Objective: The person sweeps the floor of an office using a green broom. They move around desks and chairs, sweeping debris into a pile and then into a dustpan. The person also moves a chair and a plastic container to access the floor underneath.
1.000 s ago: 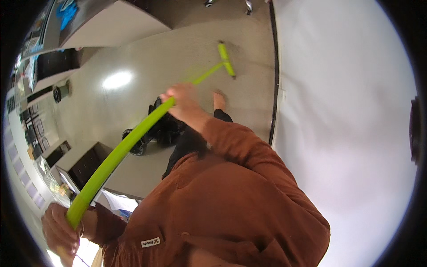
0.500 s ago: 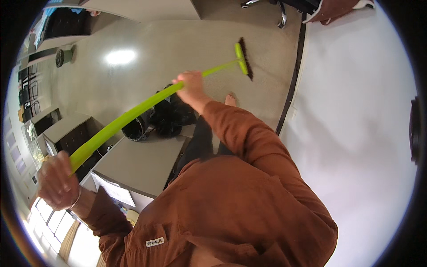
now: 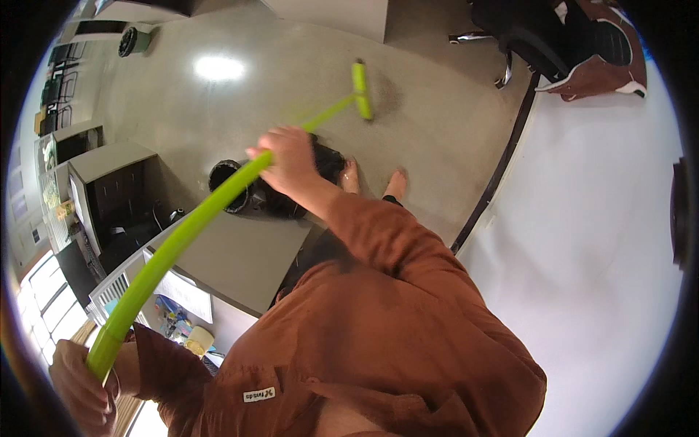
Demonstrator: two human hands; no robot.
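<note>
I hold a lime-green broom (image 3: pixel 182 237) slantwise across my front. My left hand (image 3: pixel 84 386) is wrapped round the top end of its handle at the lower left. Farther down the handle, my right hand (image 3: pixel 287 164) is closed round it. The green broom head (image 3: pixel 361 89) is at floor level ahead of my feet, slightly blurred, with its bristles mostly hidden. Beside it on the right lies a faint darker patch on the floor (image 3: pixel 389 95).
A black bin (image 3: pixel 227 182) and a black plastic bag (image 3: pixel 328 162) sit by my feet, next to a grey-topped cabinet (image 3: pixel 240 244). A white wall (image 3: pixel 575 240) runs along the right. An office chair (image 3: pixel 520 36) with a brown jacket (image 3: pixel 611 54) stands at the far right.
The broom head has swung left across the floor. My right hand has shifted left and slightly down, and my left hand has dropped lower. More of both feet shows.
</note>
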